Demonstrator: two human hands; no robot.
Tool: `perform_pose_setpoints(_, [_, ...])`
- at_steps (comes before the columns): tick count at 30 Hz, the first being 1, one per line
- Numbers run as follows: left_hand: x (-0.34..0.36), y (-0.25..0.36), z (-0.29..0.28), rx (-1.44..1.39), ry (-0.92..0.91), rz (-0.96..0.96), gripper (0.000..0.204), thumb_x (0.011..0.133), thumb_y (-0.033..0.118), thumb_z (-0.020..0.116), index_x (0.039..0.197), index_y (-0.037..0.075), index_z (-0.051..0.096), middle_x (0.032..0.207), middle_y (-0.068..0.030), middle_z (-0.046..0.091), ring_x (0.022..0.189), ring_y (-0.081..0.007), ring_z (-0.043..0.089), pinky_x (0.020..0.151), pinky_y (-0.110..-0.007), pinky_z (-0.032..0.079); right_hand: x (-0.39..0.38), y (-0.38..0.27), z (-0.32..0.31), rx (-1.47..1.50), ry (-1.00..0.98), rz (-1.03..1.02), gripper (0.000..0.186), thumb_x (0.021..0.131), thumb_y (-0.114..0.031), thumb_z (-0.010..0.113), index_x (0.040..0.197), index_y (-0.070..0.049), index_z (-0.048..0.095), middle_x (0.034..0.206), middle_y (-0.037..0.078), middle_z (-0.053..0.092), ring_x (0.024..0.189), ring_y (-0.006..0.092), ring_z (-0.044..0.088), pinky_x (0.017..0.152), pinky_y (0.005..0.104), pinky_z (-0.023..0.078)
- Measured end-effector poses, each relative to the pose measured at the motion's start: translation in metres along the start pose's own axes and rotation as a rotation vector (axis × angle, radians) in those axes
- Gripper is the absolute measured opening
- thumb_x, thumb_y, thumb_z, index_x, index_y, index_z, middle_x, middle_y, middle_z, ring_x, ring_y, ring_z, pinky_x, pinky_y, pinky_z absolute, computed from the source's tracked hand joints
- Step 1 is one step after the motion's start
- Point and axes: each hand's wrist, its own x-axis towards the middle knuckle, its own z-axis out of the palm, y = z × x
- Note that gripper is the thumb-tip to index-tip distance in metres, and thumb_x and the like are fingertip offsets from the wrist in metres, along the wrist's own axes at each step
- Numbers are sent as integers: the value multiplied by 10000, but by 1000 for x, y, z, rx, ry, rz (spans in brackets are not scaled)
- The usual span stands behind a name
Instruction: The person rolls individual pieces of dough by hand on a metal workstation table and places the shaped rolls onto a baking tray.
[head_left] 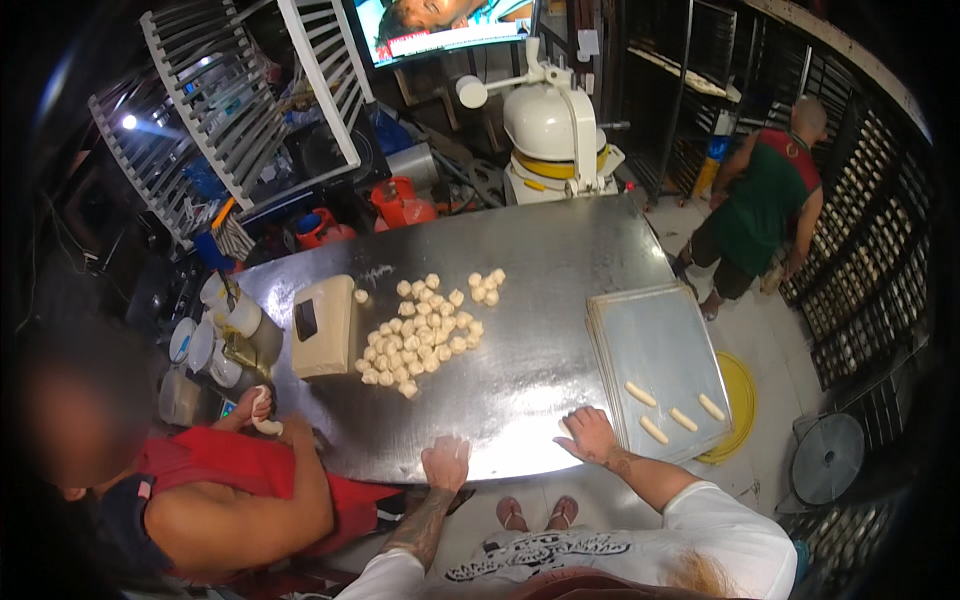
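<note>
My left hand (445, 464) rests on the near edge of the steel table (530, 330), its fingers curled down; whatever is under them is hidden. Farther right, my right hand (592, 437) lies low over the tabletop, cupped, with a small pale piece of dough (565, 428) showing at its left side. Several round dough balls (420, 330) sit in a loose cluster beyond my hands. To the right of my right hand, a stack of metal baking trays (650, 340) carries several rolled dough sticks (655, 430) on the top one.
At left, a co-worker in red (240, 470) handles a dough strip (266, 420) beside tubs (240, 330). A large dough block (325, 345) bears a dark object. A white machine (550, 130) stands behind the table. Another person (770, 200) stands by racks (870, 240) at right.
</note>
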Motion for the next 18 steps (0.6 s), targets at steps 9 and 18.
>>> perform_pose_setpoints(9, [61,-3,32,44,-55,-47,234,996,370,673,973,148,743,865,-92,719,819,-297,700,747,-547,476,91,15,-3,-64,-24,-65,586,1021,-684,552,1174,-144,720,991,98,749,945,319,687,821,468,536])
perform_pose_setpoints(18, [77,7,29,-88,83,-10,473,1019,471,640,828,43,705,766,-213,705,748,-458,703,797,-571,528,96,8,-18,-125,-279,-10,641,1040,-706,486,1209,-120,683,1033,122,752,1016,328,674,859,464,537])
